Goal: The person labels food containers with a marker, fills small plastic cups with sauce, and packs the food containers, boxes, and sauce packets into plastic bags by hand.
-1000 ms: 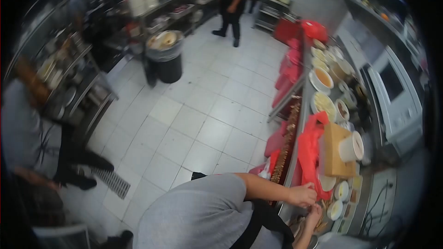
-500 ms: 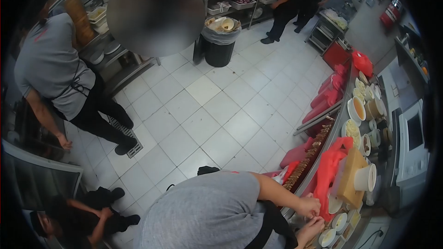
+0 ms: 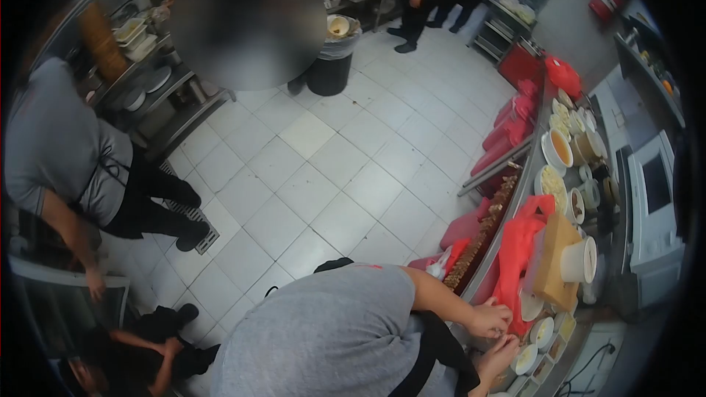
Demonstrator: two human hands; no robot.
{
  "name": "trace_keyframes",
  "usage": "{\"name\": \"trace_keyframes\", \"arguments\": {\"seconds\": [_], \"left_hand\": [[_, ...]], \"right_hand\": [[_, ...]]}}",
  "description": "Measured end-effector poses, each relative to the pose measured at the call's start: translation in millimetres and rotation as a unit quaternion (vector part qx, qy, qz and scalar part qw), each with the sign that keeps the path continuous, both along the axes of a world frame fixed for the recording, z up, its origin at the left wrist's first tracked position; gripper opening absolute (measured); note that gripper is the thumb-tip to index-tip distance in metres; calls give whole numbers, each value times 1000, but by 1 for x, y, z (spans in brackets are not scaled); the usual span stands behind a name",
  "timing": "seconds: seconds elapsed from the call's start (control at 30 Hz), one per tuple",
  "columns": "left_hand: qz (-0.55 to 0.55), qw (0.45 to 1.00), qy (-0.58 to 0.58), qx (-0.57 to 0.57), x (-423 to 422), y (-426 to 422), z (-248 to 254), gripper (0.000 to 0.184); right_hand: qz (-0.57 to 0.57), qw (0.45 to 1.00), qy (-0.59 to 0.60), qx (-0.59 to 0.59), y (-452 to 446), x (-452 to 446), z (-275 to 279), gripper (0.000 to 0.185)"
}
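At the lower right, my left hand (image 3: 491, 320) and my right hand (image 3: 500, 356) are close together over the counter, fingertips pinched toward each other. What they hold, if anything, is too small to make out. Beside them stand white bowls (image 3: 543, 332) with pale yellow contents and small compartments of food. Just above my left hand lies a red plastic bag (image 3: 515, 257). A cardboard box (image 3: 553, 265) sits beside it, with a white tub (image 3: 579, 259) against its right side.
Food bowls, including orange soup (image 3: 560, 148), line the counter beside a microwave (image 3: 654, 184). Pink bags hang along its edge. One person in grey (image 3: 66, 147) stands left; another in black (image 3: 158, 345) is lower left. A bin (image 3: 329, 70) and two more people are farther back.
The view has swung and shifted, bringing the lower-left person into sight. My hands stay together at the counter, fingers still pinched. The person in grey at left appears in a different pose.
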State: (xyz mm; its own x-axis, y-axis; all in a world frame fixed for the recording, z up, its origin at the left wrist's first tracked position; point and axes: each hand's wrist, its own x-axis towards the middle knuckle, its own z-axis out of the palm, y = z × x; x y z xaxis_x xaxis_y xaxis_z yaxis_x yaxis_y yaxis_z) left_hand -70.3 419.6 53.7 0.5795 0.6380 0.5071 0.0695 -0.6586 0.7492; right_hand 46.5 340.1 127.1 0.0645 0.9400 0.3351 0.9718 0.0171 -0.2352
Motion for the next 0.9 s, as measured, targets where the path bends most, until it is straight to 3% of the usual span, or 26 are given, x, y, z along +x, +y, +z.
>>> {"name": "trace_keyframes", "arguments": {"seconds": [0.07,0.13,0.2,0.33,0.4,0.53,0.63,0.67,0.7,0.77,0.83,0.87,0.9], "left_hand": [[-2,1000,10,17,4,-1,0,22],[-1,998,-14,69,10,3,-3,25],[-12,997,8,81,8,5,-2,29],[-36,996,52,64,-4,-1,15,26],[-33,995,60,76,3,0,10,24],[-89,993,37,63,10,8,5,24],[-105,993,-9,52,-7,18,17,41],[-96,994,-55,25,-20,23,24,47],[-88,991,-100,0,-33,33,26,52],[25,996,-20,78,-66,63,11,65],[129,963,115,206,-74,94,1,64],[129,954,128,240,-73,106,1,61],[129,943,139,274,-71,117,4,57]], "right_hand": [[-109,975,-27,-191,-1,-12,31,35],[-103,960,-69,-250,0,-20,44,46],[-71,960,-125,-240,8,-5,35,35],[12,981,-106,-159,8,2,38,25],[24,991,-28,-129,3,9,37,22],[-52,954,292,-45,-11,12,14,22],[-89,959,263,-55,-18,17,11,18],[-148,957,209,-133,-21,10,30,28],[-97,985,113,-88,-19,2,44,35],[2,996,-85,-1,-17,-15,57,51],[39,987,-150,-46,-7,-19,49,59],[60,979,-182,-68,1,-19,45,63],[72,985,-113,-109,7,-14,35,62]]}}
